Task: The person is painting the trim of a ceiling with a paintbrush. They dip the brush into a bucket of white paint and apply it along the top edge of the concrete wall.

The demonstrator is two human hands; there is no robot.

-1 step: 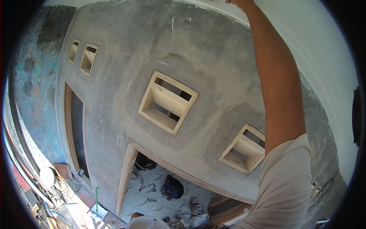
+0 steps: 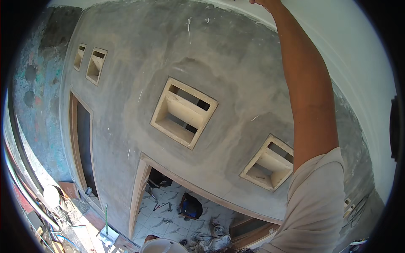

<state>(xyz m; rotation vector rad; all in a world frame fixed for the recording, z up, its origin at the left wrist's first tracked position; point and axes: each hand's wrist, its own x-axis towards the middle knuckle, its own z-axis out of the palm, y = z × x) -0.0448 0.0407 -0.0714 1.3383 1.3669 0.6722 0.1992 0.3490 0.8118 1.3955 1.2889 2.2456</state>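
My right hand (image 2: 265, 4) is up by the top edge of the grey wall (image 2: 236, 76), what shows of its fingers bent and toward the left; the top of my view cuts it off, so I can't tell how far it is open or whether it has hold of anything. My left hand I can't make out for sure — a small brown patch (image 2: 150, 238) at the rim of the white tub (image 2: 160, 246), in front of the doorway (image 2: 139, 189), may be part of it, but too little shows to read its grip.

Nearest my right hand is the seam (image 2: 249, 16) where the wall meets the white ceiling (image 2: 341, 50). Working this high, I'd do best to keep the wrist firm, follow the line in short, even passes, and shift my footing rather than overreach — a locked arm tires and wobbles.

The seam's long axis runs along the wall's top edge, sloping from upper left down to the right in my view and passing behind my forearm (image 2: 298, 55), with the lens bowing it. The wall lies on its lower-left side, the ceiling on its upper-right.
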